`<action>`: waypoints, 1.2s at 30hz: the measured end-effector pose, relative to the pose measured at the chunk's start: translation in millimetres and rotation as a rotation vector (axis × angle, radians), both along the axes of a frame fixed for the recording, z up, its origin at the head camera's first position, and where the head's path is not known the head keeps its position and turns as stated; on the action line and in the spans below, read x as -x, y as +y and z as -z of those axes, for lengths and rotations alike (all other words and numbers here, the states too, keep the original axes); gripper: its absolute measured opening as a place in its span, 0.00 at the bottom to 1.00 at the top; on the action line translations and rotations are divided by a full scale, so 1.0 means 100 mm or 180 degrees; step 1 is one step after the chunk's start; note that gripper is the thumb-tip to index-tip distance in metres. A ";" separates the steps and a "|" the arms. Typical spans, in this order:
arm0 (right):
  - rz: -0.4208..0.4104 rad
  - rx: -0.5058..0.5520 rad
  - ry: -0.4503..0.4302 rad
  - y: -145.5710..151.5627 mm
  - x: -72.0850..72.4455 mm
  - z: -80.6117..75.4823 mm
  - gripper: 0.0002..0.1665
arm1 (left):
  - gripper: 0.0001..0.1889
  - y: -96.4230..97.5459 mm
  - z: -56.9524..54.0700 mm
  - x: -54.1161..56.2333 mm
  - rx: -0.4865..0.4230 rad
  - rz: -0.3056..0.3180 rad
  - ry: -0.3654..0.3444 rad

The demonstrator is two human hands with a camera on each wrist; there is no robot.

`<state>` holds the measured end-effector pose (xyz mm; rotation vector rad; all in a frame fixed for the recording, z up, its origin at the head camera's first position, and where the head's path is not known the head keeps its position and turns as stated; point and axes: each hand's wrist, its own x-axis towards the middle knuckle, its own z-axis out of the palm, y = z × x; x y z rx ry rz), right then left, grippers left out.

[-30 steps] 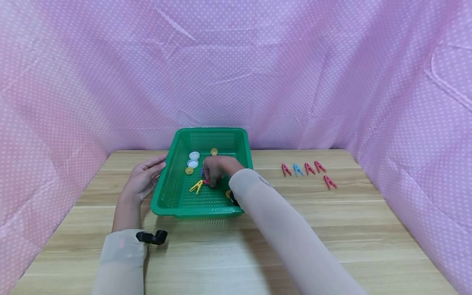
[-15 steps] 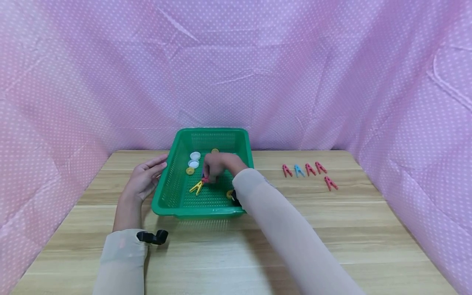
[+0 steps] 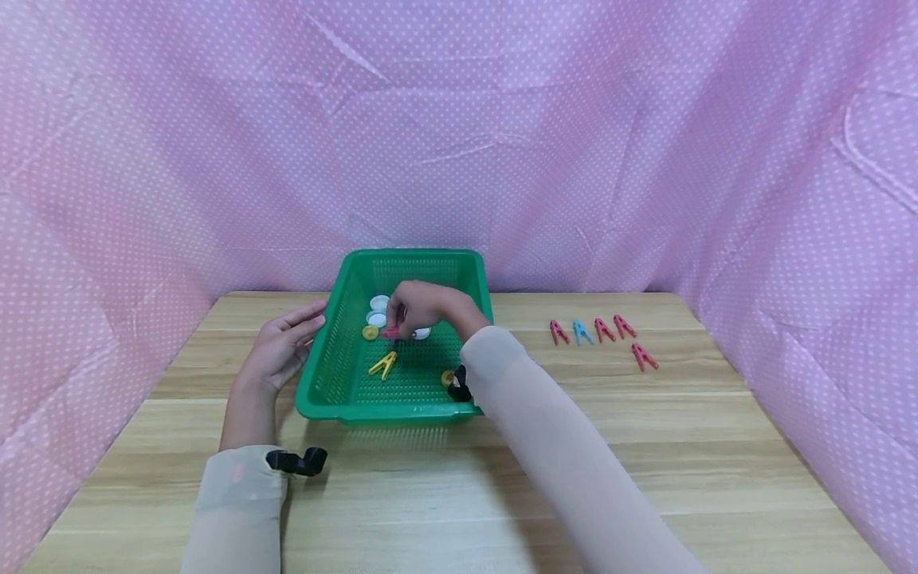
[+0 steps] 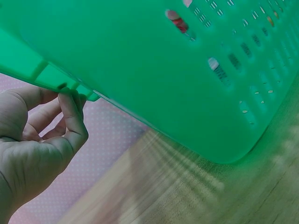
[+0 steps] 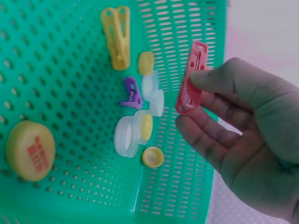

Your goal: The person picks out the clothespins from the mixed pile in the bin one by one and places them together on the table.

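My right hand (image 3: pixel 430 307) is inside the green plastic basket (image 3: pixel 402 412), pinching a red clothespin (image 5: pixel 189 81) between thumb and fingers above the basket's bottom. At the basket's left side, my left hand (image 3: pixel 278 351) pinches the rim with thumb and fingertips, as the left wrist view shows. A yellow clothespin (image 3: pixel 383 365) lies in the basket nearer the front. The right wrist view also shows a purple clothespin (image 5: pixel 132 94) beside white caps (image 5: pixel 125 135) and yellow caps (image 5: pixel 31 150). In the head view the purple one is mostly hidden by my right hand.
Right of the basket, several red clothespins (image 3: pixel 605 329) and a blue clothespin (image 3: pixel 582 332) lie on the wooden table (image 3: pixel 610 462). A pink dotted cloth (image 3: pixel 459 143) hangs behind and along both sides of the table.
My right hand has raised the red clothespin from beside the yellow one and moved toward the back of the basket. My left hand stays at the rim.
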<state>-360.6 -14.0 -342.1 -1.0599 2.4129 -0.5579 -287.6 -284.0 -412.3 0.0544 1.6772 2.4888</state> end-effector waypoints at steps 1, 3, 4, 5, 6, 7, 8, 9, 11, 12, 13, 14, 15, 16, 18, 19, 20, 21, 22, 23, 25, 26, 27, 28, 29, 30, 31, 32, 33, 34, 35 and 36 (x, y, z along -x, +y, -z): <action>0.0012 0.0045 -0.0010 0.00 0.00 -0.01 0.04 | 0.20 0.00 0.00 0.00 -0.0006 -0.0002 0.0001; 0.0024 0.0141 -0.0019 0.01 0.01 -0.03 0.05 | 0.19 0.00 0.00 0.00 -0.0012 -0.0010 0.0004; 0.0025 0.0186 -0.0013 0.01 0.01 -0.04 0.05 | 0.18 0.00 0.00 0.00 -0.0015 -0.0012 0.0010; 0.0031 0.0231 -0.0007 0.01 0.02 -0.04 0.05 | 0.18 0.00 0.01 0.00 -0.0017 -0.0017 0.0011; 0.0034 0.0271 0.0003 0.01 0.02 -0.05 0.06 | 0.18 0.00 0.01 0.01 -0.0018 -0.0018 0.0010; 0.0040 0.0305 0.0025 0.01 0.02 -0.06 0.06 | 0.18 0.00 0.01 0.01 -0.0018 -0.0018 0.0011; 0.0046 0.0332 0.0050 0.01 0.02 -0.07 0.06 | 0.18 0.00 0.01 0.01 -0.0018 -0.0020 0.0009; 0.0052 0.0355 0.0082 0.01 0.02 -0.08 0.06 | 0.18 0.00 0.01 0.01 -0.0017 -0.0021 0.0007; 0.0065 0.0390 0.0123 0.02 0.01 -0.11 0.06 | 0.18 0.00 0.00 0.01 -0.0024 -0.0011 0.0002; 0.0069 0.0405 0.0141 0.02 0.01 -0.12 0.06 | 0.18 0.00 0.00 0.01 -0.0022 -0.0012 0.0003; 0.0072 0.0424 0.0158 0.02 0.00 -0.14 0.06 | 0.17 0.00 0.00 0.01 -0.0025 -0.0015 0.0005; 0.0075 0.0440 0.0166 0.02 0.00 -0.16 0.06 | 0.17 0.00 0.00 0.01 -0.0028 -0.0017 0.0007; 0.0076 0.0451 0.0176 0.02 -0.01 -0.17 0.07 | 0.17 0.00 0.00 0.01 -0.0031 -0.0014 0.0011; 0.0071 0.0464 0.0184 0.02 -0.01 -0.19 0.07 | 0.17 0.00 -0.01 0.00 -0.0035 -0.0012 0.0013; 0.0056 0.0490 0.0204 0.02 -0.02 -0.22 0.07 | 0.16 0.00 -0.01 0.00 -0.0028 -0.0023 0.0010; 0.0052 0.0505 0.0214 0.02 -0.02 -0.23 0.07 | 0.16 0.00 -0.01 0.00 -0.0028 -0.0022 0.0003; 0.0050 0.0519 0.0220 0.02 -0.03 -0.24 0.07 | 0.17 0.00 -0.01 -0.01 -0.0028 -0.0017 -0.0004; 0.0046 0.0535 0.0232 0.02 -0.03 -0.26 0.07 | 0.17 0.00 -0.01 -0.01 -0.0028 -0.0011 -0.0008; 0.0047 0.0557 0.0240 0.02 -0.03 -0.28 0.07 | 0.17 0.00 -0.01 -0.01 -0.0026 -0.0008 -0.0010; 0.0053 0.0574 0.0250 0.02 -0.04 -0.30 0.07 | 0.18 0.00 -0.01 -0.01 -0.0025 -0.0006 -0.0008; 0.0055 0.0600 0.0285 0.02 -0.04 -0.35 0.07 | 0.18 -0.01 -0.01 -0.01 -0.0016 -0.0004 -0.0002; 0.0054 0.0612 0.0300 0.02 -0.05 -0.38 0.07 | 0.18 -0.01 -0.01 -0.01 -0.0009 -0.0007 0.0000; 0.0059 0.0622 0.0315 0.03 -0.06 -0.40 0.06 | 0.17 -0.01 -0.01 -0.01 0.0004 -0.0012 0.0001; 0.0062 0.0635 0.0327 0.03 -0.06 -0.43 0.06 | 0.17 -0.01 0.00 -0.01 0.0009 -0.0017 -0.0002; 0.0067 0.0653 0.0335 0.04 -0.07 -0.45 0.06 | 0.16 -0.01 0.00 -0.01 0.0023 -0.0026 -0.0002; 0.0069 0.0677 0.0346 0.05 -0.08 -0.48 0.06 | 0.16 -0.01 0.00 -0.01 0.0033 -0.0032 -0.0005; 0.0077 0.0711 0.0353 0.06 -0.09 -0.50 0.06 | 0.15 -0.01 0.00 0.00 0.0044 -0.0038 -0.0008; 0.0093 0.0742 0.0348 0.07 -0.10 -0.53 0.06 | 0.15 -0.01 0.00 0.00 0.0054 -0.0038 -0.0009; 0.0101 0.0774 0.0357 0.09 -0.11 -0.55 0.06 | 0.15 -0.01 0.00 0.00 0.0057 -0.0041 -0.0009; 0.0108 0.0805 0.0362 0.10 -0.12 -0.57 0.06 | 0.15 -0.01 0.00 0.00 0.0061 -0.0045 -0.0009; 0.0115 0.0831 0.0369 0.12 -0.13 -0.60 0.07 | 0.15 -0.01 -0.01 0.00 0.0067 -0.0049 -0.0009; 0.0116 0.0846 0.0393 0.14 -0.14 -0.62 0.07 | 0.15 -0.01 -0.01 0.00 0.0059 -0.0047 -0.0009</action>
